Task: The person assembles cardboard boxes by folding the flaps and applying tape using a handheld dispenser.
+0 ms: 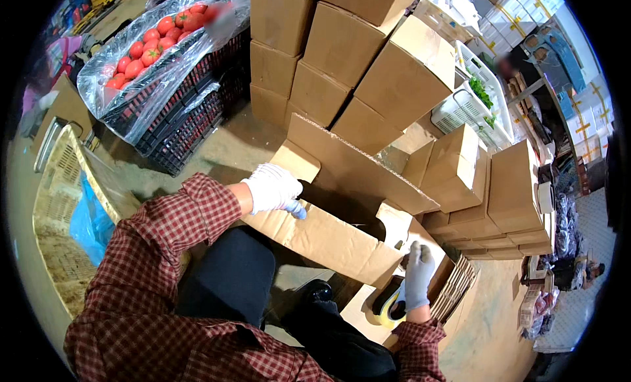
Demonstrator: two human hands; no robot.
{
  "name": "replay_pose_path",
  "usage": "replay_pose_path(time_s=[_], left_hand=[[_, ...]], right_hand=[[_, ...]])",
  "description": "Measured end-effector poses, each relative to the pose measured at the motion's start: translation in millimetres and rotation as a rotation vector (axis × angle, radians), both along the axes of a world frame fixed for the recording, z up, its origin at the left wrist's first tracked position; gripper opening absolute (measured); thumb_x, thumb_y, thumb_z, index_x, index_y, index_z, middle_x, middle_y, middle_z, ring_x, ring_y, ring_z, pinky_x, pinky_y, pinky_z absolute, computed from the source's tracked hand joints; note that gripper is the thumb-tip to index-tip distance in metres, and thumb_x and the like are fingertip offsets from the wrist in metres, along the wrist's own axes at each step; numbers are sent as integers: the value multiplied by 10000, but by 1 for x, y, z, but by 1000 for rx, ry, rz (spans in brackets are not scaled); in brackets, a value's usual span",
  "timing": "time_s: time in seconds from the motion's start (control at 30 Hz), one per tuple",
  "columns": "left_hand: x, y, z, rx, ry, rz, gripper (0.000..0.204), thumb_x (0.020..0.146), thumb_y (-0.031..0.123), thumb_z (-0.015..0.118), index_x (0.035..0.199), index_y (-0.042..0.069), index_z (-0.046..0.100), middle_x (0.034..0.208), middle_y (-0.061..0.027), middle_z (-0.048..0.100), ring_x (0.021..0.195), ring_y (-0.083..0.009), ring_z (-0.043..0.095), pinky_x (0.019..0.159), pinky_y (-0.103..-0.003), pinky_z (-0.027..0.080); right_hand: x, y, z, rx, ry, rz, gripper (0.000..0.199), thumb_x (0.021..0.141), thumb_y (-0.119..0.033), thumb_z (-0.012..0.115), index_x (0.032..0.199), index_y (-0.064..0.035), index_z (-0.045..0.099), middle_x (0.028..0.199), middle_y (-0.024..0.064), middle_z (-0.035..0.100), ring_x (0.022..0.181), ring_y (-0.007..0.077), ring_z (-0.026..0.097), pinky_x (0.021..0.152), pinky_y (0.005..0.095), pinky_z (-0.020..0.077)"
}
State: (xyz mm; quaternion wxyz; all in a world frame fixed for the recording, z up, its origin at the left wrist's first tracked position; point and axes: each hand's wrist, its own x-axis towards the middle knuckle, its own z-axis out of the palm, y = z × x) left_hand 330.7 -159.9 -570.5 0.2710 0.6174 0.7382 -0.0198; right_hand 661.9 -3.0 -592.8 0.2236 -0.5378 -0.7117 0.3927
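Observation:
An opened cardboard box [328,240] stands in front of my knees with its flaps up. My left hand [273,190], in a white glove with bluish fingertips, is closed over the left end of its near flap. At the box's right end my right hand [419,277], in a grey-white glove, has its fingers bent beside the end flap. What those fingers hold, if anything, is hidden. A tape dispenser with a yellowish roll [393,308] lies just left of my right wrist, on a sheet of cardboard [358,310].
Tall stacked cartons [328,47] rise beyond the box; lower cartons [486,191] stand right. Flattened cardboard [457,286] is bundled beside my right hand. Far left are a black crate [190,119] with tomatoes [135,68] and a dirty bin [49,231] with a blue bag [91,221].

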Motion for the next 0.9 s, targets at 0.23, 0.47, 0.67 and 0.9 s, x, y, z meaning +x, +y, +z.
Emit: replay_pose_path(time_s=[0.23, 0.47, 0.67, 0.9], left_hand=[[42, -25, -21, 628, 370, -238, 156, 747, 252, 585, 811, 111, 603, 841, -96, 571, 818, -268, 552, 731, -407, 442], [102, -43, -55, 565, 167, -245, 650, 802, 448, 573, 1288, 29, 469, 1358, -196, 442, 1271, -345, 412, 1078, -464, 304], [105, -46, -66, 651, 197, -223, 527, 847, 327, 501, 1269, 13, 476, 1327, -196, 477, 1236, -335, 461, 1062, -452, 337], [104, -45, -62, 756, 211, -222, 422, 862, 222, 441, 1221, 12, 516, 1271, -191, 525, 1192, -321, 504, 1037, -443, 378]], right_hand=[[-40, -44, -17, 684, -519, 631, 564, 856, -381, 508, 1285, -20, 445, 1358, 189, 403, 1281, 395, 339, 1063, 501, 235], [-48, -27, -5, 1047, -537, 601, 636, 791, -348, 628, 1307, -26, 440, 1376, 194, 394, 1291, 413, 327, 1054, 524, 267], [-111, 37, 43, 1029, -358, 544, 481, 839, -195, 591, 1276, -25, 480, 1247, 183, 530, 1181, 368, 471, 988, 465, 361], [-63, -6, -6, 771, -437, 826, 537, 827, -264, 586, 1298, -37, 465, 1266, 189, 514, 1185, 359, 474, 983, 456, 367]])
